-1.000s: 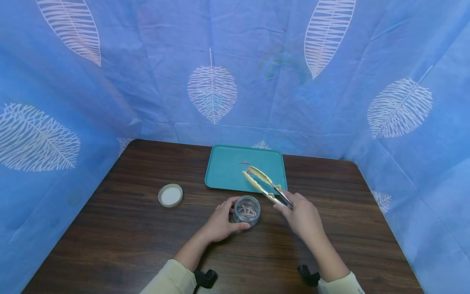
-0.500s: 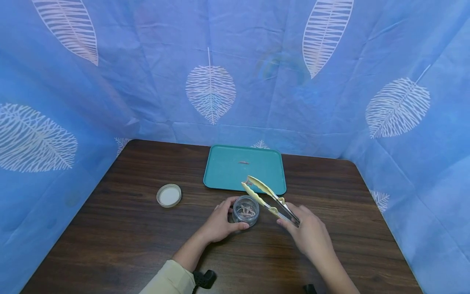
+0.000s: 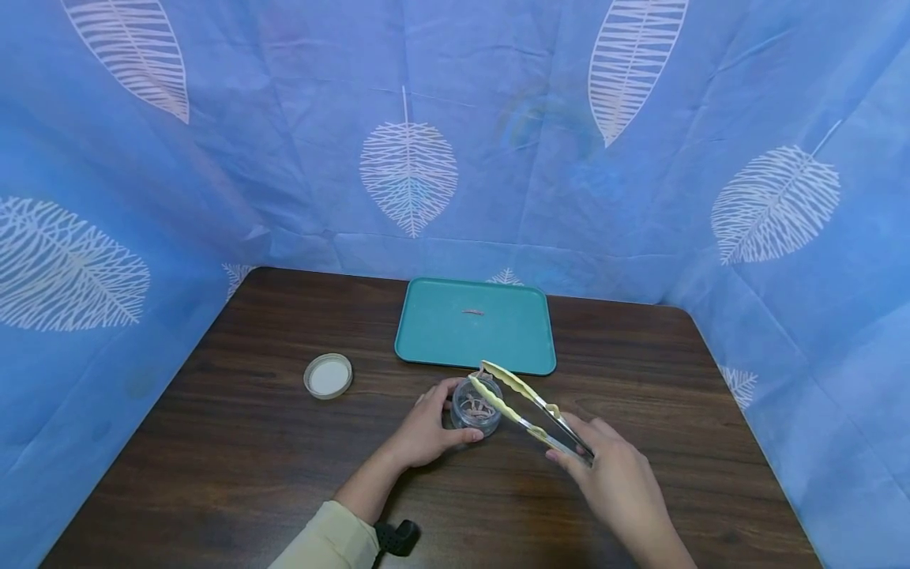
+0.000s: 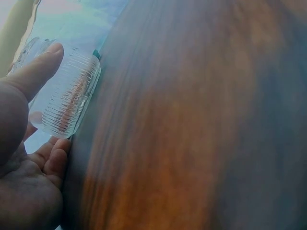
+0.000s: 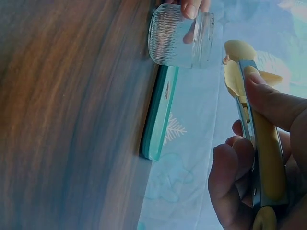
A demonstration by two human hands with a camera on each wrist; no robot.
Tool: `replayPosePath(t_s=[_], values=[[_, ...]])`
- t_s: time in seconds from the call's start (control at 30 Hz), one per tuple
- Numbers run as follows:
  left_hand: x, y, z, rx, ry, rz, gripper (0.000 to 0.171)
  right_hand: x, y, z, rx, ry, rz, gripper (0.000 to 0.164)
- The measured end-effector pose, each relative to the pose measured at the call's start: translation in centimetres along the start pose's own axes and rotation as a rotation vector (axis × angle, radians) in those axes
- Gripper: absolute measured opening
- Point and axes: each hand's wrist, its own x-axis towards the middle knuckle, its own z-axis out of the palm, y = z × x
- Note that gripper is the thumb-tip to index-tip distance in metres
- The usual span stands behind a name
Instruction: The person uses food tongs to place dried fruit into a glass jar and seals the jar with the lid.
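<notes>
With thumb and fingers around its side, my left hand (image 3: 425, 431) holds a clear ribbed glass jar (image 4: 72, 91) upright on the table. Several thin pinkish-brown strips (image 3: 478, 408) lie inside it. My right hand (image 3: 626, 478) grips a pair of metal tongs (image 3: 535, 431) with pale yellow scalloped tips. Those tips are just over the jar's open mouth. A small pinkish-brown piece (image 5: 225, 59) is pinched between them, best seen in the right wrist view. Behind the jar, one similar strip (image 3: 472, 312) lies on a teal tray (image 3: 434, 344).
A round lid (image 3: 329, 376), white inside, lies on the dark wood table (image 3: 235, 458) left of the jar. The tray sits near the table's back edge. A blue curtain (image 3: 498, 158) with white leaf prints hangs behind and along both sides.
The tongs, with the piece in their tips, have come back from over the tray to the jar's mouth as my right hand drew nearer. My left hand and the jar have stayed put.
</notes>
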Motion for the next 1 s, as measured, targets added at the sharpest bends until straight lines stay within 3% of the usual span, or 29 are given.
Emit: replayPosePath(t_s=[0.4,0.8,1.0], values=[[-0.1,0.0,0.0,-0.003,0.000,0.001,0.088,-1.2,-0.3,0.0,-0.025,-0.038,0.023,0.061],[-0.2,0.2,0.0,-0.006,0.003,0.003,0.088,-1.7,-0.2,-0.1,-0.032,0.028,0.049,0.067],[-0.1,0.3,0.0,0.003,0.002,-0.004,0.088,-1.4,0.0,0.0,-0.015,0.099,0.041,0.068]])
